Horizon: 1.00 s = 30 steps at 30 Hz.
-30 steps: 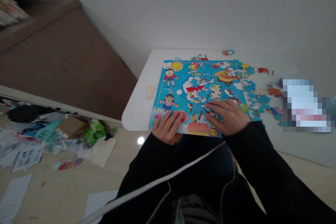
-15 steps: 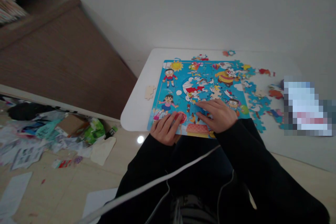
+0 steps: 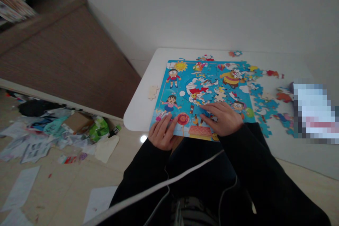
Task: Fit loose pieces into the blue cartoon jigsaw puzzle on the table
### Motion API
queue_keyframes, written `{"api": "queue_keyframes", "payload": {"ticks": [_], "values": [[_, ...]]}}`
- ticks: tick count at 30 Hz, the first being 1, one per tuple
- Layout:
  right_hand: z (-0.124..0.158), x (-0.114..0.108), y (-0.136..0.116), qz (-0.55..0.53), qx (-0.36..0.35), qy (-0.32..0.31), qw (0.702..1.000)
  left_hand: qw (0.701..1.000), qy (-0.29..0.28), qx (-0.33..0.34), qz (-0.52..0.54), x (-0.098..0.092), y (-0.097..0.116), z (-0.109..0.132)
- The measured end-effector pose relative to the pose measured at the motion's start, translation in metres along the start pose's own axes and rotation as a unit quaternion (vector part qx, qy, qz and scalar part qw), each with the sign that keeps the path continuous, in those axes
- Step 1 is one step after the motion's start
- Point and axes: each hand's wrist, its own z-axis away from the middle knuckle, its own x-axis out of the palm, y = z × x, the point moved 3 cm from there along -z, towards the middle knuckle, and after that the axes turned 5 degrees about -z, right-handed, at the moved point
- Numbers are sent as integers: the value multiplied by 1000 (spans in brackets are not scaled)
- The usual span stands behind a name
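While loose pieces (image 3: 265, 106) litter the right edge of the table (image 3: 140, 111), the largely assembled puzzle (image 3: 185, 77) lies at its near left corner, left hand (image 3: 161, 133) and right hand (image 3: 224, 119) pressed flat on it, fingers outstretched, gripping nothing.

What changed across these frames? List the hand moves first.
The right hand slid left across the puzzle board, uncovering the boy with glasses. The left hand drew back toward the near edge, off the red lollipop. Nothing was picked up or released. Board, loose pieces and the blank piece stayed put.
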Motion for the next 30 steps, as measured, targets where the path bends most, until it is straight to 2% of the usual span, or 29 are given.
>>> {"api": "queue_keyframes", "payload": {"ticks": [6, 12, 15, 19, 22, 26, 30], "values": [[1, -1, 1, -29, 15, -2, 999, 1000, -10, 11, 4, -4, 0, 0], [0, -13, -8, -99, 85, 85, 988, 999, -22, 38, 3, -4, -3, 2], [2, -18, -6, -204, 137, 85, 966, 999, -23, 42, 4, -6, -5, 3], [15, -32, 5, -310, 234, 128, 912, 998, -9, 41, 39, -16, 1, -6], [30, -44, 10, -352, 258, 156, 886, 996, -6, 48, 80, -25, 11, -16], [52, -60, 19, -329, 275, 174, 886, 991, -1, 53, 121, -30, 24, -29], [80, -78, 45, -231, 328, 247, 882, 989, -4, 66, 135, -25, 31, -37]]}}
